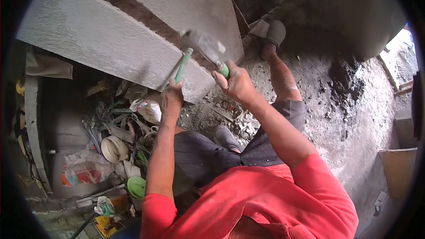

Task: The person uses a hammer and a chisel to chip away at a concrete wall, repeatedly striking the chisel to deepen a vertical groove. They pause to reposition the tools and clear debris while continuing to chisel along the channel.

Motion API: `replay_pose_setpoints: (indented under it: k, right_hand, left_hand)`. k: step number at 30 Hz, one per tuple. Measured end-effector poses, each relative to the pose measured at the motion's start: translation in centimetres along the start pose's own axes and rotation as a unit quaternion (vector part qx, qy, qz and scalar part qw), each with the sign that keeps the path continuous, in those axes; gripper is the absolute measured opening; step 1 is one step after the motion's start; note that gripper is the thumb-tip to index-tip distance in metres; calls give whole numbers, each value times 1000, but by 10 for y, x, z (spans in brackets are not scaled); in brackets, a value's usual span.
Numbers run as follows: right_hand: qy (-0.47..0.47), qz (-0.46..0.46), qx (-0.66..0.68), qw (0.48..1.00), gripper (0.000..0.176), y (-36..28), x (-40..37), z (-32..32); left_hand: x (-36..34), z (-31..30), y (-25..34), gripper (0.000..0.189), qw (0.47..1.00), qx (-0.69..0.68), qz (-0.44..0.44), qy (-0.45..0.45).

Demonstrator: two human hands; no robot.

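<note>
My right hand (239,85) is wrapped around the green handle of a trowel (208,46). Its blade, smeared grey and blurred by motion, overlaps the brown strip (133,11) between two rough plastered surfaces. To the left, my left hand (171,99) grips a slim green bar (183,65) that points up, its upper end close to the trowel blade. Fingers and wrist hide the bar's lower end, so I cannot tell what kind of tool it is. The pale plastered face (88,28) lies directly behind both hands.
Below the plastered slab at left is clutter: a cream pipe piece (114,149), a plastic bag (86,168) and a green lid (136,187). Rubble (245,124) lies between my feet. A dark wet patch (345,82) marks the floor at right, near a wooden board (398,170).
</note>
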State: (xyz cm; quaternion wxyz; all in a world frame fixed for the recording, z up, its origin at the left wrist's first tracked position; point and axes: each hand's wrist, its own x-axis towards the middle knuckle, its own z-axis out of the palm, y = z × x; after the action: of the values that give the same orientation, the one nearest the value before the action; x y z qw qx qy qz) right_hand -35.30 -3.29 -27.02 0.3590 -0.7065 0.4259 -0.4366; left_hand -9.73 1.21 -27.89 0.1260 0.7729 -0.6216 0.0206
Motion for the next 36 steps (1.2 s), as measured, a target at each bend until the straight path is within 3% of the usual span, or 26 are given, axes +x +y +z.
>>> replay_pose_setpoints:
  k: [1, 3, 5, 7, 9, 13, 19, 22, 27, 31, 33, 34, 36]
  right_hand:
    - [1, -2, 0, 1000, 41, 15, 5, 10]
    - [-114, 104, -140, 978, 46, 46, 14, 29]
    - [-89, 99, -145, 980, 49, 64, 11, 34]
    - [-26, 117, -72, 990, 47, 61, -1, 26]
    - [-28, 132, -9, 991, 44, 50, -4, 10]
    - [5, 88, 19, 996, 45, 33, 4, -9]
    - [-3, 54, 0, 999, 48, 3, 14, -16]
    - [19, -42, -28, 999, 48, -4, 19, -6]
    - [-40, -2, -159, 986, 49, 39, 30, 35]
    - [-31, 7, -150, 988, 50, 7, 33, 14]
    - [1, -45, -34, 998, 48, -29, 30, -1]
    - [-5, -45, -33, 998, 48, -27, 27, 4]
    - [91, -189, -61, 976, 45, -14, 27, 18]
  left_hand:
    - [-1, 3, -2, 29, 1000, 24, 9, 3]
    - [-7, 13, -4, 26, 998, 3, 42, 36]
    - [-4, 27, -9, 24, 997, 35, 62, 31]
    - [-4, 34, -13, 25, 998, -21, 57, 32]
    - [-11, 20, -4, 26, 994, -104, 7, 24]
    - [0, -4, 1, 25, 998, -51, 18, 44]
    - [10, 6, -4, 29, 999, -29, 4, 23]
    - [11, 17, -11, 31, 999, -24, 13, 38]
    - [1, 17, -5, 31, 999, -32, -1, 28]
    - [3, 24, -10, 30, 998, -63, 12, 22]
    - [5, 27, -13, 31, 997, -60, 19, 32]
    - [7, 50, -36, 32, 988, -28, 117, 92]
    - [9, 46, -37, 31, 986, 18, 143, 86]
